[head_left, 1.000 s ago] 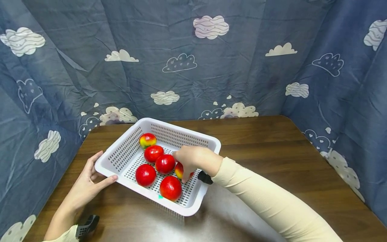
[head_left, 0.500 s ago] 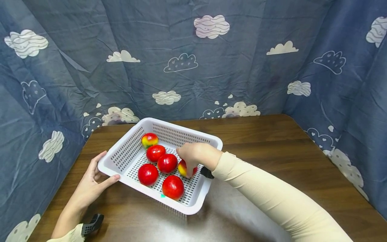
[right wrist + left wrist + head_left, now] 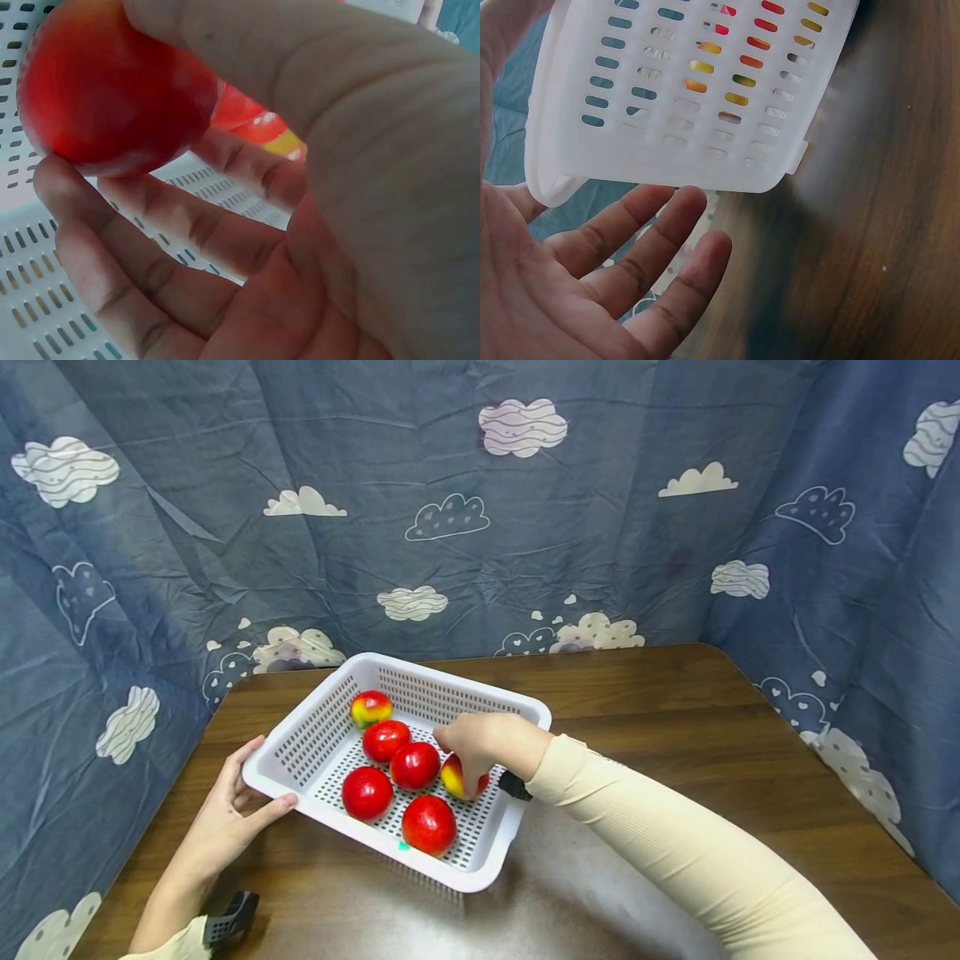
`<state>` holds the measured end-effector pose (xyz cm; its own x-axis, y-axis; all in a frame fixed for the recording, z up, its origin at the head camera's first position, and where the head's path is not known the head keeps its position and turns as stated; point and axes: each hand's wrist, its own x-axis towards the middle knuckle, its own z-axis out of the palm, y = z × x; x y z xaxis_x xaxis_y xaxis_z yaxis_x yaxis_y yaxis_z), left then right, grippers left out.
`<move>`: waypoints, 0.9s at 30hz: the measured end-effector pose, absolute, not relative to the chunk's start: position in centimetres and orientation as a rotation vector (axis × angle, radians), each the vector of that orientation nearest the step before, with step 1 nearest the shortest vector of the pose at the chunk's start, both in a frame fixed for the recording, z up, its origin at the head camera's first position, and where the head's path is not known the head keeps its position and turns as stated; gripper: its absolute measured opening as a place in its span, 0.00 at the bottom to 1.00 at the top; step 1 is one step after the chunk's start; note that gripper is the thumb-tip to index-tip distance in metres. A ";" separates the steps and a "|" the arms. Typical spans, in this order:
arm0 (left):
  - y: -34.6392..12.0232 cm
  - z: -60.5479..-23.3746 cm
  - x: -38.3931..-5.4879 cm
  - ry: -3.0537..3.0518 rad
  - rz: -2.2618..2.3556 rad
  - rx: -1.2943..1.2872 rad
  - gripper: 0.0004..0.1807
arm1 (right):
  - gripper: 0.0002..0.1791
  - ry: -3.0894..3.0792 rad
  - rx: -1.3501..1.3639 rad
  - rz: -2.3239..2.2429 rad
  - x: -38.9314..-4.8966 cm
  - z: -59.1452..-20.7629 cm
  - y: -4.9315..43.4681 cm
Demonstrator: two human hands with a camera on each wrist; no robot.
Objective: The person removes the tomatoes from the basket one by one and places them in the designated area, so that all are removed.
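Observation:
A white perforated plastic basket [image 3: 343,829] sits angled on the table with several glossy fruits inside. My left hand [image 3: 228,822] holds its left corner, thumb over the rim; in the left wrist view, three fingers [image 3: 679,289] extend beneath the basket wall [image 3: 667,166]. Reaching into the right part of the basket, my right hand [image 3: 483,745] grips a round red-and-yellow fruit [image 3: 452,777]. The right wrist view has this fruit [image 3: 112,97] between thumb and fingertips. Beside it are a red fruit [image 3: 415,766] and a larger red one [image 3: 429,825].
Farther left in the basket lie a red fruit [image 3: 367,793], an oval red fruit [image 3: 386,741] and a red-yellow fruit [image 3: 371,707]. The brown wooden table [image 3: 637,727] extends to the right. A blue cloud-patterned curtain [image 3: 600,552] hangs behind it.
My right hand has drawn slightly up and right around the red-and-yellow fruit, and more of its yellow side shows. My left hand keeps its place on the basket corner.

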<state>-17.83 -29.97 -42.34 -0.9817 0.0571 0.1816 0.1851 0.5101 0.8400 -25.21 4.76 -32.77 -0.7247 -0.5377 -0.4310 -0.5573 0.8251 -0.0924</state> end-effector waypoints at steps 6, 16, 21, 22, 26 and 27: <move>-29.9 -42.6 -17.9 -2.596 -1.524 -0.226 0.55 | 0.30 2.534 -0.795 -0.005 -25.4 -32.9 5.2; -29.9 -42.8 -17.9 -2.551 -1.568 -0.229 0.54 | 0.23 2.538 -0.828 -0.076 -25.6 -32.5 6.4; -29.7 -42.7 -18.1 -2.580 -1.554 -0.228 0.54 | 0.23 2.533 -0.855 -0.178 -25.9 -31.9 7.7; -29.7 -42.7 -18.1 -2.582 -1.554 -0.228 0.54 | 0.23 2.530 -0.861 -0.202 -26.0 -31.7 7.9; -29.9 -42.7 -18.0 -2.598 -1.543 -0.216 0.55 | 0.25 2.531 -0.918 -0.268 -26.3 -31.3 8.7; -30.0 -42.7 -18.0 -2.600 -1.535 -0.216 0.55 | 0.25 2.532 -0.935 -0.285 -26.4 -31.2 8.9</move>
